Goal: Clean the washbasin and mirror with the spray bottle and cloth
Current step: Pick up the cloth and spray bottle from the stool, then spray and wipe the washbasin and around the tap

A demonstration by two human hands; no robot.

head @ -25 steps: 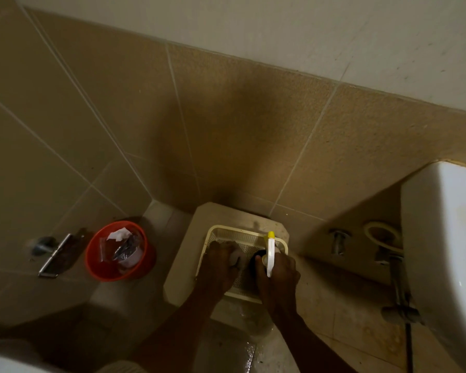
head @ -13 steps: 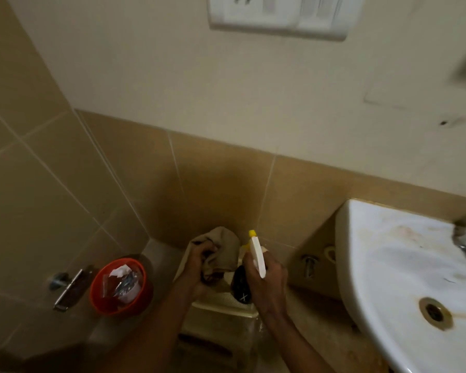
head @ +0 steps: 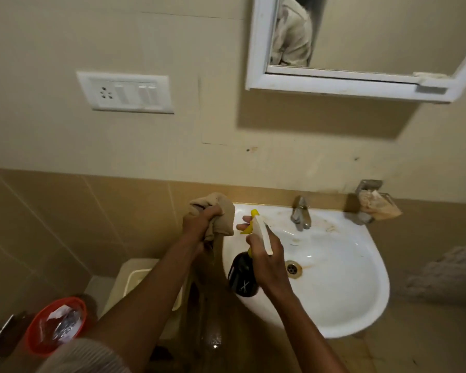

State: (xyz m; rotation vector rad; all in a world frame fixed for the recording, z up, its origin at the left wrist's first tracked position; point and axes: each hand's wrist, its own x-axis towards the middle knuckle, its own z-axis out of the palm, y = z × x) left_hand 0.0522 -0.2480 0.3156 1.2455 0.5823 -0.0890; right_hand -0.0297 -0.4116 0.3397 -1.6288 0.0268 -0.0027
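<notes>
My left hand grips a bunched beige cloth at the left rim of the white washbasin. My right hand holds a dark spray bottle with a white and yellow trigger head over the basin's left side, nozzle pointing up toward the wall. The basin shows brown stains around its drain and tap. A white-framed mirror hangs on the wall above, reflecting a person's clothing.
A switch and socket plate is on the wall at left. A soap holder with a crumpled wrapper sits right of the tap. Below left stand a cream stool with a basket and a red bin of rubbish.
Both hands lifted the cloth and spray bottle out of the basket on the stool and rose to the basin's left rim. The view swung up, bringing basin and mirror into sight.
</notes>
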